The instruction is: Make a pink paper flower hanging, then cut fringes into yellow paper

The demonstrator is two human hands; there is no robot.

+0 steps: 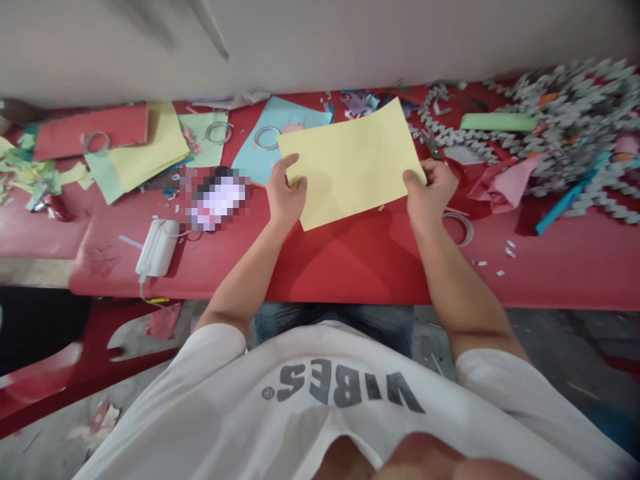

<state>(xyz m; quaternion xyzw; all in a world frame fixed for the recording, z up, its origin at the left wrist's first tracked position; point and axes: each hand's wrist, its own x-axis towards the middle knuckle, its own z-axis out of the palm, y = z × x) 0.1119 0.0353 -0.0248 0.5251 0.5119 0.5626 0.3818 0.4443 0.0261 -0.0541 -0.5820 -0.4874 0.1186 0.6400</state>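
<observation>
Matt yellow paper sheet (355, 167), smooth white plastic power bank (157, 250)

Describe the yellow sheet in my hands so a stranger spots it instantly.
Find the middle of the red table. There, the left hand and right hand grip a yellow sheet by opposite ends. Unlike the yellow paper farther left, partly under a red board, it is held.

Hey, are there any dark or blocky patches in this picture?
In the head view, blocky pixelation masks a phone-like item beside the left hand; the red table cover looks darker below the yellow sheet; the top right corner is dark.
</observation>
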